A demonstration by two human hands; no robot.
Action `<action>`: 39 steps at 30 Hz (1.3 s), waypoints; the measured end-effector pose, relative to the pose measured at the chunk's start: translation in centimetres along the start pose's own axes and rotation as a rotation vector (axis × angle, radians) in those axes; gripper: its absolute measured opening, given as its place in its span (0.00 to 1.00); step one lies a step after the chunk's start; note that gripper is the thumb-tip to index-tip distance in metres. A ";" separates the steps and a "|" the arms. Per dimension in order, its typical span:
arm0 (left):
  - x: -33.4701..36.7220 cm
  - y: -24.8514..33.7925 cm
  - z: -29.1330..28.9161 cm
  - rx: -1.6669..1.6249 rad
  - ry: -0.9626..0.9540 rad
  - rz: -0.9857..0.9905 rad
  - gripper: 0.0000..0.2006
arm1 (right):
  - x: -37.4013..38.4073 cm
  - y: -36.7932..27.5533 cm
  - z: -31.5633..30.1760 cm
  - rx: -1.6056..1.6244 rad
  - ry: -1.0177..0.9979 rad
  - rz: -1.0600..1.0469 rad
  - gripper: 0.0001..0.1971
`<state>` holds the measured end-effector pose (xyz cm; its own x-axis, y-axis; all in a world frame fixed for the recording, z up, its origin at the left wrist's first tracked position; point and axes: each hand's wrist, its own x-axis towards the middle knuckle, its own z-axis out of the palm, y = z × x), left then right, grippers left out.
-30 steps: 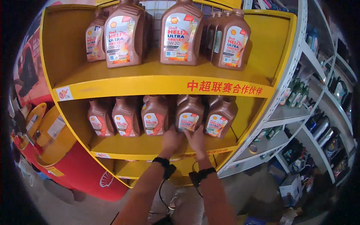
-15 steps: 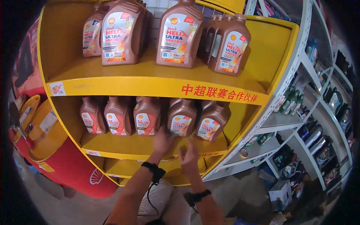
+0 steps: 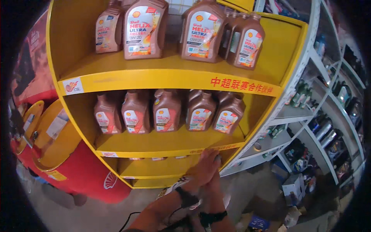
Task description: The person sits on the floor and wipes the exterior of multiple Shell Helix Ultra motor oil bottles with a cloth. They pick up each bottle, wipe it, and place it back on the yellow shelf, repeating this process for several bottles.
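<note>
Below the fingers (image 3: 208,156), dark straps (image 3: 187,196) circle both wrists; if an arm reaches in low, a strap could snag on the shelf's edge. The left hand (image 3: 198,176) and right hand (image 3: 215,170) lie against each other, blurred. How far their fingers are spread or curled I cannot tell; nothing shows in their grasp. At the fingertips, touching or just short of it, runs the yellow shelf lip (image 3: 154,154); a quick upward move could rap the knuckles there.

Beyond and above the fingers, apart from them, five brown bottles (image 3: 167,112) stand upright along the front of the middle shelf (image 3: 174,141). The two rightmost are close together, with more just behind, so a sideways brush could tip one against its neighbour. Lifted straight up, a bottle could knock the front board (image 3: 154,78) overhead. Farther up, larger brown bottles (image 3: 203,33) stand near their edge; a hard jolt might topple one.
</note>
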<state>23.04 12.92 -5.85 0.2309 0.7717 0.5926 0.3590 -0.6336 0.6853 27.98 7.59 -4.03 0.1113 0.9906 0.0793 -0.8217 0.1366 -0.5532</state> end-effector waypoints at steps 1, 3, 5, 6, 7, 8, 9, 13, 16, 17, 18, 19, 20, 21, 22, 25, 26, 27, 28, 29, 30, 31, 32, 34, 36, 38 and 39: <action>0.3 0.4 0.4 0.100 -0.101 0.115 0.19 | -1.1 -0.3 -0.4 0.155 0.042 0.011 0.22; 0.9 1.2 -0.2 0.305 -0.290 0.344 0.20 | -2.5 -1.1 -1.5 0.157 0.150 -0.021 0.22; 1.3 3.1 -1.8 0.194 -0.369 0.378 0.20 | -2.8 -2.3 -2.8 0.110 0.212 -0.063 0.22; 1.9 3.9 -2.0 0.144 -0.409 0.393 0.20 | -3.3 -2.7 -3.9 0.041 0.220 -0.095 0.21; 3.0 4.2 -1.9 0.077 -0.310 0.328 0.21 | -3.5 -2.7 -4.6 -0.025 0.219 -0.114 0.20; 4.4 4.5 -1.1 -0.001 -0.212 0.272 0.22 | -3.7 -3.1 -5.5 -0.097 0.219 -0.145 0.19; 5.8 4.6 0.0 -0.083 -0.116 0.213 0.23 | -4.1 -3.5 -6.7 -0.105 0.268 -0.148 0.19; 11.9 -3.3 4.8 -0.308 0.207 0.070 0.31 | -6.7 -2.7 -7.6 -0.802 0.339 -0.173 0.19; 15.3 -4.3 4.8 -0.367 0.185 -0.083 0.35 | -8.1 -1.8 -9.0 -1.139 0.389 -0.219 0.17; 15.5 -2.4 5.4 -0.350 0.182 -0.142 0.39 | -8.5 -2.2 -9.6 -1.150 0.414 -0.230 0.16; 15.2 -0.5 5.7 -0.330 0.179 -0.200 0.42 | -8.8 -2.6 -10.1 -1.159 0.437 -0.245 0.15; 15.0 0.1 4.8 -0.285 0.199 -0.267 0.45 | -9.1 -2.3 -9.9 -1.153 0.436 -0.235 0.15; 15.2 -0.8 5.6 -0.073 0.180 -0.333 0.45 | -8.9 -2.3 -9.7 -1.146 0.441 -0.222 0.15; 15.0 -0.9 5.6 0.007 0.177 -0.337 0.45 | -9.0 -2.0 -9.5 -1.136 0.448 -0.209 0.15; 14.7 -0.3 5.1 0.084 0.175 -0.340 0.45 | -9.0 -1.8 -9.3 -1.125 0.454 -0.201 0.15; 14.9 -1.0 5.2 0.112 0.156 -0.275 0.42 | -8.8 -1.5 -8.9 -1.098 0.473 -0.167 0.15; 15.2 -0.8 4.8 0.028 0.166 -0.230 0.41 | -8.7 -1.3 -8.9 -1.088 0.485 -0.156 0.14; 15.5 -0.6 4.4 -0.058 0.175 -0.186 0.41 | -8.6 -1.0 -8.9 -1.071 0.499 -0.150 0.14; 15.9 0.6 3.8 -0.301 0.065 -0.216 0.40 | -8.7 -1.1 -9.1 -1.059 0.528 -0.144 0.14; 16.6 1.9 3.0 -0.545 -0.048 -0.248 0.39 | -8.9 -1.4 -9.4 -1.039 0.566 -0.142 0.14; 16.7 2.2 2.0 -0.771 -0.142 -0.285 0.38 | -8.9 -1.4 -9.4 -1.001 0.586 -0.123 0.15; 16.5 1.2 2.4 -0.763 -0.074 -0.216 0.39 | -9.0 -1.3 -9.4 -0.957 0.612 -0.104 0.15; 16.5 -0.3 2.6 -0.746 0.003 -0.144 0.40 | -8.9 -1.3 -9.1 -0.909 0.628 -0.077 0.15; 15.4 -1.6 2.5 -0.676 0.058 -0.134 0.39 | -9.0 -1.9 -9.1 -0.935 0.668 -0.076 0.15; 13.9 0.7 1.7 -0.597 -0.004 -0.241 0.37 | -9.3 -2.8 -9.9 -1.038 0.702 -0.242 0.16; 12.1 1.4 -1.3 -0.964 -0.200 -0.279 0.37 | -8.4 -5.6 -4.7 -0.346 0.629 -0.403 0.16; 10.6 0.8 -2.2 -0.875 -0.189 -0.281 0.37 | -8.2 -6.6 -1.1 -0.380 0.641 -0.466 0.17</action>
<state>23.82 20.49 1.88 0.4093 0.8504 0.3307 -0.3658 -0.1791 0.9133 33.08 -1.43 -1.90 0.7756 0.6290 -0.0518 -0.3850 0.4064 -0.8286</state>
